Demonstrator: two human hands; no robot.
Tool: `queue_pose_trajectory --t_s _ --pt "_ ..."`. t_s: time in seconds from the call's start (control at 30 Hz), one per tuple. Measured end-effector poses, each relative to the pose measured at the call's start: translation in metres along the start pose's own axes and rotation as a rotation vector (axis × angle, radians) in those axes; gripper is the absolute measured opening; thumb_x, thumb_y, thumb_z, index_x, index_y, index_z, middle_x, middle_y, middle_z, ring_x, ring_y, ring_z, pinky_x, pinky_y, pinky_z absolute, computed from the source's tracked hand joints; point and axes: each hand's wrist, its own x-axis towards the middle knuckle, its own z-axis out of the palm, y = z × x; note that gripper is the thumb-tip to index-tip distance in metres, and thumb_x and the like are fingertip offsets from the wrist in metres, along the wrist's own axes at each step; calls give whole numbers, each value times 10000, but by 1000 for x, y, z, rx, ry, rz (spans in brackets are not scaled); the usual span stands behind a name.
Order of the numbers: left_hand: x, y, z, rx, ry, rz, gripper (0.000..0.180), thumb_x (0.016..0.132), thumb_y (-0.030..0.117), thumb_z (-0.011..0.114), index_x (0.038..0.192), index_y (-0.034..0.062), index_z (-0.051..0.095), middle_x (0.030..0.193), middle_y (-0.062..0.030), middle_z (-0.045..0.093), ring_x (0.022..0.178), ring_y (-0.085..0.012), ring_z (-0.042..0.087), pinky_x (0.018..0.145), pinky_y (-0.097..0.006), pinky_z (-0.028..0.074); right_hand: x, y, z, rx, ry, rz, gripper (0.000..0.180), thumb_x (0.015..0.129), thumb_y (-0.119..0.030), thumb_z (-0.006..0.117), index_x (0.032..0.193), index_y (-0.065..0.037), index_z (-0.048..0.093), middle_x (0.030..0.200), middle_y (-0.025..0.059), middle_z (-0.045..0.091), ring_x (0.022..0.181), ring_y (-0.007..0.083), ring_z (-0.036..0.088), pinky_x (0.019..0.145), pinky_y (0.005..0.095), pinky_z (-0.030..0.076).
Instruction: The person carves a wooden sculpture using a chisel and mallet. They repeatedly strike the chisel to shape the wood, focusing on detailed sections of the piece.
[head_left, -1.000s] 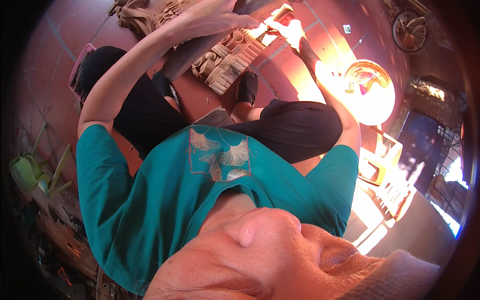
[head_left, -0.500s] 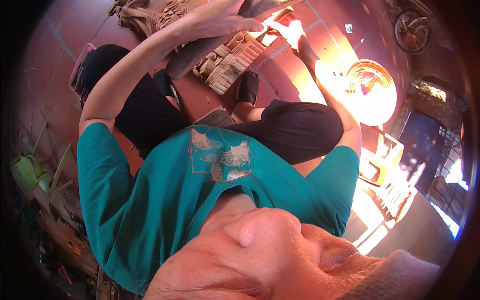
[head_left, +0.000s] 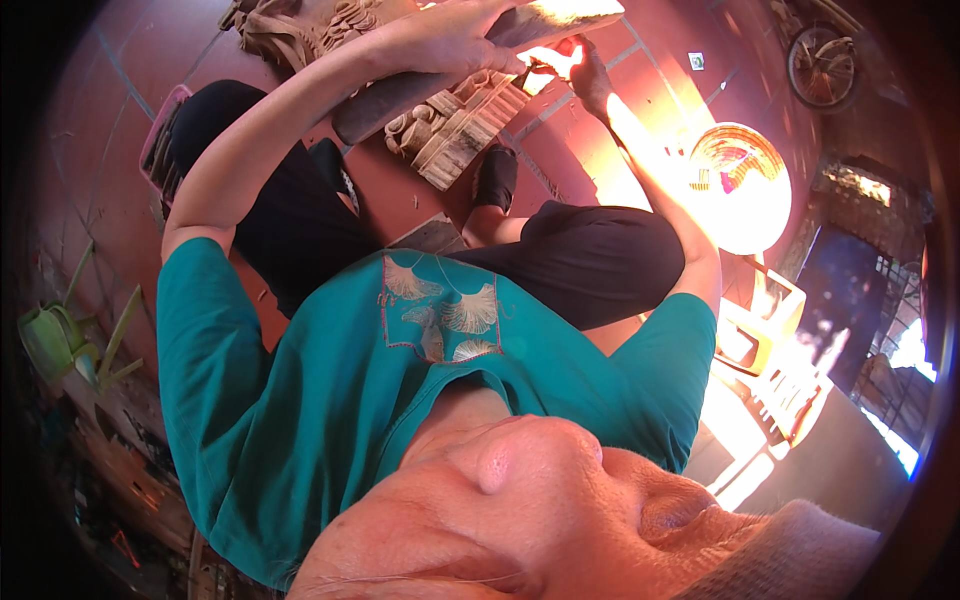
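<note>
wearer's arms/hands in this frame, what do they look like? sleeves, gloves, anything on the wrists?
Both arms are bare below short teal T-shirt sleeves. The left hand shows no glove. The right hand is partly washed out by sunlight, so rings or a wristband cannot be ruled out there. No watch or cables are visible.

i see a long flat wooden board slanting above the red tiled floor, its far end sunlit, over a carved pale wooden block lying flat beneath.
</note>
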Motion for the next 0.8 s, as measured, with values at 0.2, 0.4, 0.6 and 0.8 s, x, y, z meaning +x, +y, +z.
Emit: queue_pose_trajectory --t_s 0.2,0.4,0.6,0.8 --pt "-1 19 -4 58 7 -96 613 896 409 681 1282 -33 504 1022 -331 677 963 -464 676 842 -498 520 3 2 -3 -8 -11 -1 381 924 -195 751 1209 -2 586 1029 99 720 893 213 745 802 319 591" --pt "-1 8 -7 42 -78 -88 600 893 392 676 1273 -45 521 1060 -312 681 1006 -428 678 868 -469 518 -2 4 -6 16 -10 32 392 921 -197 757 1220 -12 583 1015 87 722 876 212 753 779 310 577" --pt "-15 22 -16 -158 -21 -106 647 886 365 685 1343 -52 496 1094 -297 679 1013 -395 677 886 -449 509 -9 5 -9 -49 4 -28 363 923 -193 754 1195 -13 595 984 82 725 860 207 754 772 306 575" --pt "-16 7 14 -74 156 -1 690 901 402 707 1405 -3 465 1020 -211 683 896 -291 685 785 -393 532 -14 6 -9 -110 4 -80 334 925 -190 751 1171 -14 607 954 77 729 844 202 755 765 302 573"
